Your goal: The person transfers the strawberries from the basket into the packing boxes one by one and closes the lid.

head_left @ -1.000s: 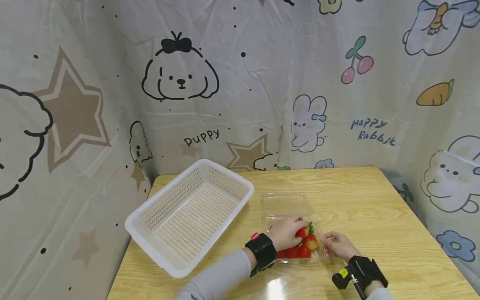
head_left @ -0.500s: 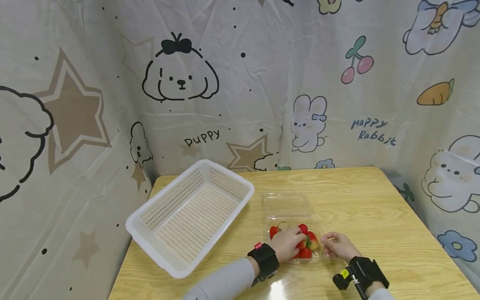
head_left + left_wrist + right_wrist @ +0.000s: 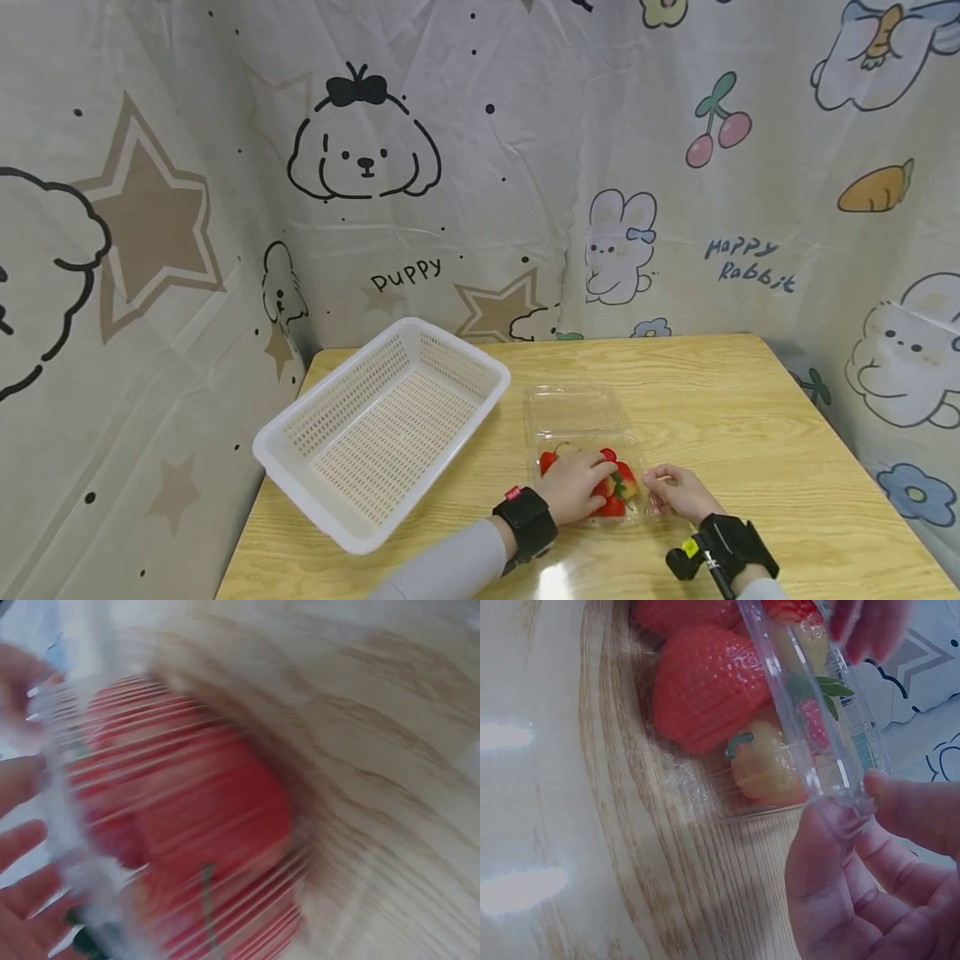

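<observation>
A clear plastic clamshell box (image 3: pixel 576 410) stands on the table with its lid folded back. Red strawberries (image 3: pixel 613 506) fill its base; one with a pale yellow end (image 3: pixel 769 769) lies near the right corner. My left hand (image 3: pixel 573 487) reaches over the fruit from the left, covering part of it. In the left wrist view its fingers (image 3: pixel 22 844) are spread above the box rim, with no fruit lifted. At the box's right edge my right hand (image 3: pixel 682 492) pinches the plastic rim (image 3: pixel 806 727) between thumb and finger.
A white perforated plastic basket (image 3: pixel 273 450) sits on the left of the wooden table (image 3: pixel 705 392), its near corner toward the front. A printed cloth (image 3: pixel 480 167) hangs behind the table and along both sides.
My left hand has drawn back slightly toward the near side over the strawberries, uncovering some at the box's far left. The right hand stays at the box's edge.
</observation>
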Demonstrator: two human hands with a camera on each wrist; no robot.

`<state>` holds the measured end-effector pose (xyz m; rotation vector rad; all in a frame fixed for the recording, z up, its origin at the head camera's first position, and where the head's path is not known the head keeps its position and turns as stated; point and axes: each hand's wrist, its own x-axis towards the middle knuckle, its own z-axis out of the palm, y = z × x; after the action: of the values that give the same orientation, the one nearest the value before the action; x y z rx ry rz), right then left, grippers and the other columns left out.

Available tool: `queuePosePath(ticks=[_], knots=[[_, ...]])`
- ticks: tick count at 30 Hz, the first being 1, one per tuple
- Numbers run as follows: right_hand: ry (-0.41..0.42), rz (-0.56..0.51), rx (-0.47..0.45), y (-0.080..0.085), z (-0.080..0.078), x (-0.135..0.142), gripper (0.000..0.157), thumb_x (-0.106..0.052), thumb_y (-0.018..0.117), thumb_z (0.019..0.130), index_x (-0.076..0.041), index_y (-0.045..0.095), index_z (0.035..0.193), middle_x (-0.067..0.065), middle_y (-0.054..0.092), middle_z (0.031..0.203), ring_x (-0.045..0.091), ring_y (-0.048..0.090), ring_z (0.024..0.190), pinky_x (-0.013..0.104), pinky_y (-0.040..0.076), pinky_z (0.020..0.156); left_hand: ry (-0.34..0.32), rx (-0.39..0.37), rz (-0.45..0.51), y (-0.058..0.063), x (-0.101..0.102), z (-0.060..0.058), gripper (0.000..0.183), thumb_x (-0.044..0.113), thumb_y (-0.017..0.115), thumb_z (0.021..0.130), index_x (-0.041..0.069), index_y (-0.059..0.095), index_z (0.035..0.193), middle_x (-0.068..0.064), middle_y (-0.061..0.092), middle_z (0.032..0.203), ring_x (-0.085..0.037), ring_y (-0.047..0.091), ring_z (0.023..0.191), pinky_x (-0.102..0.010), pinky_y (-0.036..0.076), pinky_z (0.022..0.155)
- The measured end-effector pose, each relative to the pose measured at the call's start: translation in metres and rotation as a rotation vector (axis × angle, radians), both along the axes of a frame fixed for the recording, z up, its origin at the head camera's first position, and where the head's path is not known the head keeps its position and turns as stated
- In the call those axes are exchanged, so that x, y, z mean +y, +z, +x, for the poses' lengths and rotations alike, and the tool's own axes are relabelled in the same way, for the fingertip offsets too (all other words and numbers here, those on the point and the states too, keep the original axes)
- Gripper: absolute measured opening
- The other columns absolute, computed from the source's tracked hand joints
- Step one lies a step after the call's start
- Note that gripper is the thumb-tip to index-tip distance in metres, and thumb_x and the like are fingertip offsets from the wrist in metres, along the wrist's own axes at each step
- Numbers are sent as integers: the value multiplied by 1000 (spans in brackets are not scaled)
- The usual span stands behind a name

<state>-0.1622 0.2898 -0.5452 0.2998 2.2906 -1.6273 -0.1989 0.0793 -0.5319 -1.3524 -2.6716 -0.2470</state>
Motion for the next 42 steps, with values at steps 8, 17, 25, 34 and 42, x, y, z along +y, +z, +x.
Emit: queuePosePath(ticks=[8, 17, 25, 34, 42], knots=[[30, -36, -2, -1, 0, 1, 25, -12, 48, 94, 12, 47, 102, 2, 51, 65, 14, 53, 59, 27, 46, 54, 283, -126, 536, -3, -30, 4, 35, 12, 61, 83, 3, 55, 116, -8, 53, 116, -23, 49, 110, -35, 41, 94], [31, -40, -15, 6, 0, 0, 25, -11, 47, 94, 13, 46, 104, 4, 52, 66, 15, 54, 59, 28, 48, 55, 513, -671, 933, -23, -63, 16, 34, 4, 61, 77, -10, 48, 106, -11, 51, 89, -18, 50, 76, -25, 44, 66], [91, -23, -23, 3, -5, 5, 23, -12, 47, 95, 10, 46, 102, 4, 51, 67, 15, 53, 60, 31, 49, 57, 518, -994, 1139, -24, -64, 30, 25, -7, 57, 79, -17, 47, 99, -6, 52, 75, -11, 51, 58, -39, 54, 57], [278, 43, -100, 18, -46, 28, 38, -21, 47, 96, 12, 39, 112, 10, 53, 85, 16, 56, 70, 30, 50, 63, 538, -1071, 1232, -8, -63, 37, 25, -11, 56, 78, -19, 46, 100, -6, 52, 74, -8, 50, 54, -31, 53, 56], [235, 211, -27, 31, -105, 23, 60, -30, 40, 97, 20, 30, 127, 38, 41, 122, 42, 50, 106, 45, 47, 86, 578, -1122, 1223, -38, -63, 27, 22, -8, 59, 79, -16, 52, 98, -3, 56, 72, -8, 52, 53, -27, 53, 55]])
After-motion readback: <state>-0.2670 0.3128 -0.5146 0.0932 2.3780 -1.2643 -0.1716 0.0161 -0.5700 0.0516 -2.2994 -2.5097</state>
